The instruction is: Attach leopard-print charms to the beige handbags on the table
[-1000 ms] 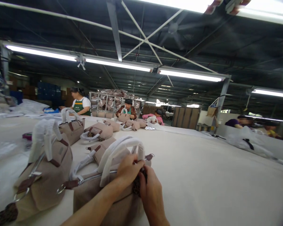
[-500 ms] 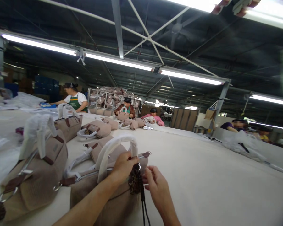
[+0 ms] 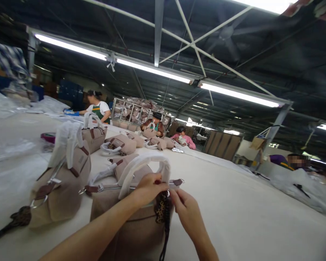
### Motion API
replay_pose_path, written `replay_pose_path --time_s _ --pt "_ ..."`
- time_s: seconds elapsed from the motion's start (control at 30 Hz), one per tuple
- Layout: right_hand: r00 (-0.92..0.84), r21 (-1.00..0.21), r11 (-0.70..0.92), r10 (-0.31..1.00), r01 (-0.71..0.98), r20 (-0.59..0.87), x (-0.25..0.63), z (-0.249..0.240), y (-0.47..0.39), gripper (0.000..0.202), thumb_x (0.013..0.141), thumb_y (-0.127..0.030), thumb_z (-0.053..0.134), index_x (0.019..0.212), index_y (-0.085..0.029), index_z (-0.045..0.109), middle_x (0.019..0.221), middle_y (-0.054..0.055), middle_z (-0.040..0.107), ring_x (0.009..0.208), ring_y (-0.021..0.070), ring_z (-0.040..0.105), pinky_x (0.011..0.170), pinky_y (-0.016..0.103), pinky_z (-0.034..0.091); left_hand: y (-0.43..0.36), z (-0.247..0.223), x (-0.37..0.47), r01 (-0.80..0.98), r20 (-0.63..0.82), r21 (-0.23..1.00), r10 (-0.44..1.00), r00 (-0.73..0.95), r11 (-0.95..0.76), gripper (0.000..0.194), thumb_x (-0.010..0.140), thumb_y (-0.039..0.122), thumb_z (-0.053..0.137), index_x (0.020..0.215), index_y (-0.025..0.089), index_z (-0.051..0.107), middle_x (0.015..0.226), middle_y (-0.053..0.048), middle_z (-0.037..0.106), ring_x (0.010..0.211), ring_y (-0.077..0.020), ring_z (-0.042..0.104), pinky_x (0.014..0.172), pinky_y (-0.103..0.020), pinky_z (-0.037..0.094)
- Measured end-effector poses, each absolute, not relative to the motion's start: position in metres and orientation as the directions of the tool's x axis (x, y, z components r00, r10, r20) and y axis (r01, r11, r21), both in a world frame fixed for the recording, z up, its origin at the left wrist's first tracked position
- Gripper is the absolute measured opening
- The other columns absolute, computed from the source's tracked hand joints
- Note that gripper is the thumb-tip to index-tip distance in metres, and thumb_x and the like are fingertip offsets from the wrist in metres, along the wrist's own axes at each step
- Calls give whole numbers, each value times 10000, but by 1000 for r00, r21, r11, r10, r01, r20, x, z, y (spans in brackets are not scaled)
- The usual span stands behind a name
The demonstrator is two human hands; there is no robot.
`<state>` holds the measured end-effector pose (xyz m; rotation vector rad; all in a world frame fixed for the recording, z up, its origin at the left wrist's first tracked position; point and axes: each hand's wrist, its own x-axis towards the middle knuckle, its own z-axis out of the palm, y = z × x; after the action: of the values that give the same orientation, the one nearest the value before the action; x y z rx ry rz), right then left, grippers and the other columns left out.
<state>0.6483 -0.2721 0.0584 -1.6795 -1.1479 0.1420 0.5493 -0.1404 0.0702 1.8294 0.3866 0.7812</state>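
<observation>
Beige handbag stands on the white table; left hand pinches its leopard-print tassel, right hand closed on it too. No lettering legible.

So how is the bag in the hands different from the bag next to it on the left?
The held handbag stands upright with a leopard-print charm by its handle; both hands pinch there. The left handbag leans untouched, its charm lying on the table. Both are beige with white-wrapped handles.
</observation>
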Motion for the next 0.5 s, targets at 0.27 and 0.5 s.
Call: replay_pose_path --time_s 0.27,0.5 --pt "686 -949 110 667 294 290 634 21 -245 445 782 -651 509 680 -219 473 487 -85 365 438 101 339 416 230 297 -145 68 554 -72 354 901 626 695 -429 147 696 222 550 556 183 532 550 36 461 571 -143 419 538 -277 275" --pt "721 -892 47 570 450 394 612 10 -257 492 879 -672 494 850 -196 611 673 1 601 581 151 577 517 291 529 -151 83 545 68 376 838 664 646 -541 225 739 207 581 523 212 518 517 22 430 539 -149 389 550 -311 273"
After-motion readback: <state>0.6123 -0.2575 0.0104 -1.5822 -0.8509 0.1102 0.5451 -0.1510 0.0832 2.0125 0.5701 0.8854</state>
